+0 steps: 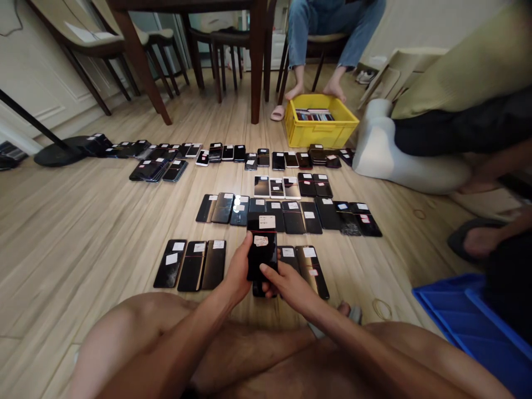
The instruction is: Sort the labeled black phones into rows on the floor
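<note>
A black smartphone (262,257) with two paper labels and a thin red band across it is held up over the floor in both hands. My left hand (241,260) is closed along its left edge. On the lower right, my right hand (280,280) grips it with the thumb resting on the glass. The phone hides part of the rows behind it. Labelled phones (191,266) lie on the floor to its left, and a banded phone (312,271) lies to its right. Just beyond, a longer row of dark phones (293,217) lies side by side.
Farther off are more phones, some stacked (149,169). A yellow crate (322,130) holding many phones stands before a seated person (336,33). A blue bin (465,316) sits at right, near another person's leg. A table leg (256,66) and a stand base (58,154) are behind.
</note>
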### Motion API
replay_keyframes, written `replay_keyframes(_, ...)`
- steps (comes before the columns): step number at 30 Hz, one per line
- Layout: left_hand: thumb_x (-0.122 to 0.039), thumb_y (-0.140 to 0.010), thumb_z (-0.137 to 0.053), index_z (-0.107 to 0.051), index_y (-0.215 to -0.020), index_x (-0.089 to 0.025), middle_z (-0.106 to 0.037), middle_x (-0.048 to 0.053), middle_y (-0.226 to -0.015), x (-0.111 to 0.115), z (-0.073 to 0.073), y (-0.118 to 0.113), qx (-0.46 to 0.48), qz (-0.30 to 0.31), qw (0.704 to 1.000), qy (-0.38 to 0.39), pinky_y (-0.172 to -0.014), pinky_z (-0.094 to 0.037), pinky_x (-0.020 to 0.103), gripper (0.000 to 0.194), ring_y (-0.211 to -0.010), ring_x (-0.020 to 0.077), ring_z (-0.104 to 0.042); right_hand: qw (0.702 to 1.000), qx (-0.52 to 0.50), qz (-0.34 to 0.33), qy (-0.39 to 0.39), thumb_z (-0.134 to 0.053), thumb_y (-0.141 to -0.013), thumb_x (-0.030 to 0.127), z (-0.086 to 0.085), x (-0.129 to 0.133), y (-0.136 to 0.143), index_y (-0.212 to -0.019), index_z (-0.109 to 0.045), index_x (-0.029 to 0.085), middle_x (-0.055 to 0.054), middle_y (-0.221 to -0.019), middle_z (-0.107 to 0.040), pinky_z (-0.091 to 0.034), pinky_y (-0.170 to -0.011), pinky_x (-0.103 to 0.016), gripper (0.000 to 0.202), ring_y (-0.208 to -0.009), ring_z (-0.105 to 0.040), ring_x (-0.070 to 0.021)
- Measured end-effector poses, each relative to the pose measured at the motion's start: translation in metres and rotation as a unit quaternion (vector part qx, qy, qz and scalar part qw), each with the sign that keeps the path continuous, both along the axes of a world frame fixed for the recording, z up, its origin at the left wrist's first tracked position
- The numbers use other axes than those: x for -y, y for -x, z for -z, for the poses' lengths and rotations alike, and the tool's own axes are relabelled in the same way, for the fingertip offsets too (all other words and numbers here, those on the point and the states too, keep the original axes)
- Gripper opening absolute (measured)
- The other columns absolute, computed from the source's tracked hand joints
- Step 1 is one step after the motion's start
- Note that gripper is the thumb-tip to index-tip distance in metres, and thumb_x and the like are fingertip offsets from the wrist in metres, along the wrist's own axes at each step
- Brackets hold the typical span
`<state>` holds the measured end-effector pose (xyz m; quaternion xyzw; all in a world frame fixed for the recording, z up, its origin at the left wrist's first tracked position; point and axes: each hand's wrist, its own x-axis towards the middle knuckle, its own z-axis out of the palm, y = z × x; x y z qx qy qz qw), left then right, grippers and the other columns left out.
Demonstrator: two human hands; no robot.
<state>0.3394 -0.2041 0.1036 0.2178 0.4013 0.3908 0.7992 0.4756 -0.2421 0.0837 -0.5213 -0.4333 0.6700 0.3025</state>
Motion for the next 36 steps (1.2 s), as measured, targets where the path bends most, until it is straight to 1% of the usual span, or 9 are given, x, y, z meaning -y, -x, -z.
replay_keyframes(6,-0.082,-0.082,-0.058,-0.077,-0.097,-0.012,-0.076,0.012,-0.079,-0.0002,0.0,-0.0003,-0.003,-0.002,1.0,-0.006,-0.045,-0.042,0.027,0.074,-0.063,0.0234,-0.07,1.0,0.001,0.0,-0.001,-0.064,-0.077,0.086,-0.0026,-0.0001,0.0003,-0.086,-0.058,0.018,0.0,-0.07,-0.064,-0.05,-0.059,-0.029,0.069,-0.059,-0.061,-0.0139)
replay_keyframes(11,-0.082,-0.081,-0.06,-0.077,-0.1,-0.012,-0.077,0.013,-0.085,-0.0005,0.0001,-0.0005,-0.01,-0.001,1.0,-0.012,-0.05,-0.045,0.028,0.075,-0.072,0.0254,-0.073,1.0,-0.005,-0.004,-0.003,-0.064,-0.079,0.084,0.0001,-0.0002,-0.0002,-0.087,-0.058,0.018,-0.001,-0.071,-0.065,-0.05,-0.06,-0.029,0.067,-0.06,-0.061,-0.014)
replay_keyframes(15,-0.082,-0.08,-0.061,-0.077,-0.099,-0.012,-0.077,0.013,-0.085,-0.0003,-0.0004,-0.0007,-0.015,-0.004,1.0,-0.016,-0.047,-0.043,0.027,0.075,-0.071,0.0252,-0.072,1.0,-0.003,-0.003,-0.005,-0.064,-0.08,0.082,0.0018,-0.0009,-0.0007,-0.088,-0.058,0.018,-0.001,-0.071,-0.065,-0.05,-0.06,-0.03,0.065,-0.06,-0.062,-0.0145)
replay_keyframes(20,-0.081,-0.081,-0.061,-0.077,-0.099,-0.012,-0.077,0.012,-0.083,-0.0004,0.0,-0.0005,-0.014,-0.008,1.0,-0.013,-0.049,-0.045,0.028,0.073,-0.072,0.0254,-0.073,1.0,0.001,-0.002,-0.001,-0.064,-0.08,0.082,0.0003,-0.0007,-0.0002,-0.088,-0.058,0.018,-0.001,-0.071,-0.065,-0.051,-0.06,-0.03,0.065,-0.06,-0.062,-0.0145)
replay_keyframes(27,-0.081,-0.082,-0.059,-0.077,-0.101,-0.012,-0.077,0.013,-0.084,-0.0001,0.0003,-0.0002,-0.012,0.001,1.0,-0.006,-0.046,-0.042,0.026,0.074,-0.071,0.0254,-0.073,1.0,0.0,-0.003,-0.001,-0.064,-0.08,0.082,0.0001,-0.0004,0.0002,-0.086,-0.058,0.019,-0.001,-0.07,-0.065,-0.051,-0.059,-0.029,0.064,-0.06,-0.062,-0.0144)
replay_keyframes(31,-0.08,-0.083,-0.059,-0.076,-0.102,-0.011,-0.078,0.013,-0.085,-0.0001,-0.0002,-0.0004,-0.007,0.0,1.0,-0.009,-0.047,-0.044,0.027,0.074,-0.073,0.0262,-0.074,1.0,0.003,-0.006,0.0,-0.064,-0.08,0.082,-0.0008,-0.0015,-0.0001,-0.087,-0.058,0.018,0.0,-0.07,-0.065,-0.051,-0.06,-0.029,0.064,-0.06,-0.062,-0.0141)
replay_keyframes(36,-0.081,-0.082,-0.059,-0.076,-0.1,-0.012,-0.077,0.012,-0.082,0.0,0.0001,-0.0006,-0.006,-0.002,1.0,-0.009,-0.043,-0.041,0.026,0.074,-0.07,0.0259,-0.073,1.0,-0.002,-0.003,0.005,-0.065,-0.08,0.082,0.0013,-0.0009,0.0001,-0.087,-0.057,0.019,0.0,-0.071,-0.065,-0.05,-0.06,-0.03,0.064,-0.059,-0.061,-0.014)
